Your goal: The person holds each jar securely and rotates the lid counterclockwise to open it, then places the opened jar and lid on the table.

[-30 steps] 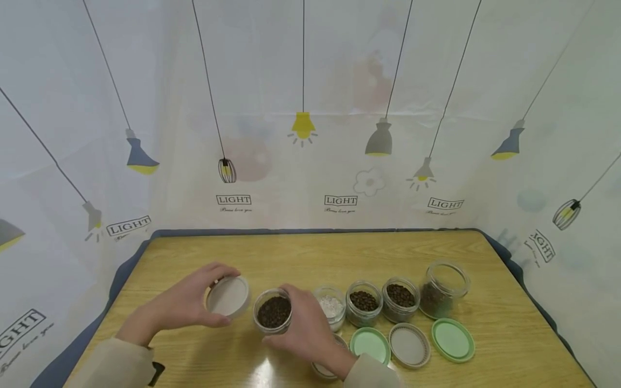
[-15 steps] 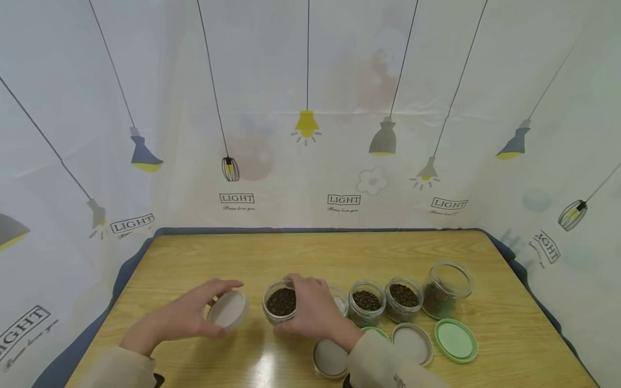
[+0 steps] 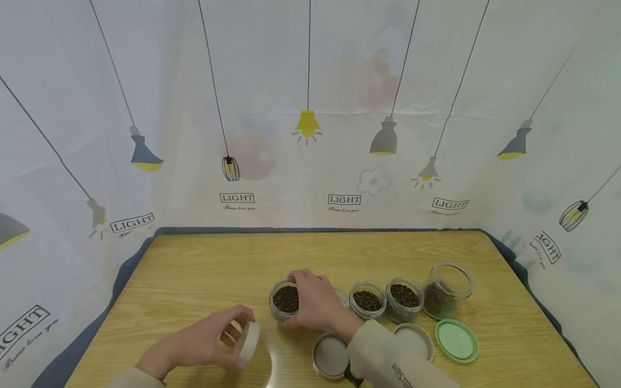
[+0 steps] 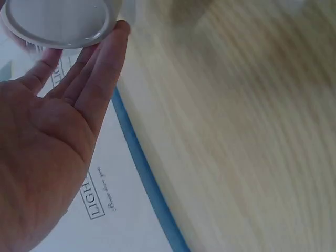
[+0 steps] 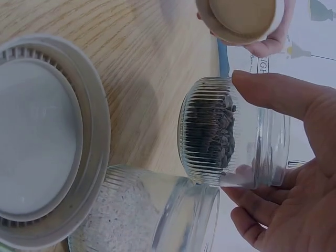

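In the head view, my left hand (image 3: 204, 339) grips a white jar lid (image 3: 249, 342) by its edge, fingers above and thumb below. The lid stands almost on edge over the table. My right hand (image 3: 317, 304) holds an uncovered glass jar (image 3: 284, 300) near its rim, thumb on one side and fingers on the other. Dark coffee beans (image 5: 210, 131) fill the lower part of this ribbed jar in the right wrist view. Whether its base touches the table is unclear. Beside it, a jar with white contents (image 5: 123, 210) is mostly hidden by my right hand in the head view.
Two uncovered jars of beans (image 3: 367, 299) (image 3: 404, 296) and a bigger glass jar (image 3: 446, 291) continue the row rightward. In front lie a white lid (image 3: 331, 355), another white lid (image 3: 412, 340) and a green lid (image 3: 457, 340). My right sleeve (image 3: 388, 355) covers part of that area.
My right hand has moved the bean jar rightward, close to the jar with white contents. My left hand has come nearer and lower, turning the lid from facing up to nearly on edge.
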The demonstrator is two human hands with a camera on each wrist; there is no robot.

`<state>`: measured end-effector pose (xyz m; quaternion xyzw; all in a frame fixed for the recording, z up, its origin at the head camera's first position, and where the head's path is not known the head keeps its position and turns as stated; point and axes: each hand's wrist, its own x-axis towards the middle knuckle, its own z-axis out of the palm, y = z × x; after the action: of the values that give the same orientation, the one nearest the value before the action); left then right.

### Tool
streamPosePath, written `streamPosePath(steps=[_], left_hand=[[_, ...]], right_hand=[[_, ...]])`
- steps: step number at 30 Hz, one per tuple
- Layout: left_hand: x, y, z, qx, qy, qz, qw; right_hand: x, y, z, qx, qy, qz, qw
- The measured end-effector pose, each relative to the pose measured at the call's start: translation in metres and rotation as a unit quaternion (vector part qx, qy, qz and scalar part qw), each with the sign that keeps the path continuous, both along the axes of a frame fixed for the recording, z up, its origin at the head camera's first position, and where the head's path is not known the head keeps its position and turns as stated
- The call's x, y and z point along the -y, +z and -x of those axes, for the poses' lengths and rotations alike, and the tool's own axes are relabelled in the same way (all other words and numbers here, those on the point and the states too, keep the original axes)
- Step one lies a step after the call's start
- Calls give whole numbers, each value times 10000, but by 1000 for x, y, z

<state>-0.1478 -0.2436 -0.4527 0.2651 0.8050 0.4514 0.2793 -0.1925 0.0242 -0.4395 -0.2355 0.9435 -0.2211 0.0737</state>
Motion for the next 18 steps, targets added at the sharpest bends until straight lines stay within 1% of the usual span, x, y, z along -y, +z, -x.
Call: streamPosePath(steps=[2, 4, 5, 7, 9, 12, 14, 15, 17, 18], left_hand=[[-4, -5, -3, 306, -16, -206, 9993], [-8, -9, -5, 447, -34, -283, 9986], [-10, -11, -6, 463, -40, -272, 9985], [-14, -13, -6, 250, -118, -173, 9995], [-18, -14, -7, -111, -202, -31, 9997], [-24, -17, -7, -590, -320, 13, 9977], [-28, -21, -7, -697, -349, -68, 9969], [-30, -23, -8, -692, -351, -117, 9969], [-34, -27, -9, -635, -309, -122, 9974], [-36, -30, -9, -552, -278, -131, 9980]], right_hand=[[0, 0, 2, 57, 4, -32, 10000], [0, 1, 3, 125, 4, -60, 9999], [-1, 1, 3, 141, 5, -81, 9999], [-1, 3, 3, 160, 1, -109, 9998], [-1, 4, 3, 161, -10, -119, 9998], [-1, 6, 3, 94, -22, -141, 9999], [-1, 6, 4, 32, -35, -172, 9998], [-1, 6, 4, -7, -37, -199, 9998], [-1, 6, 4, -79, -32, -247, 9997], [-1, 6, 5, -104, -25, -262, 9996]])
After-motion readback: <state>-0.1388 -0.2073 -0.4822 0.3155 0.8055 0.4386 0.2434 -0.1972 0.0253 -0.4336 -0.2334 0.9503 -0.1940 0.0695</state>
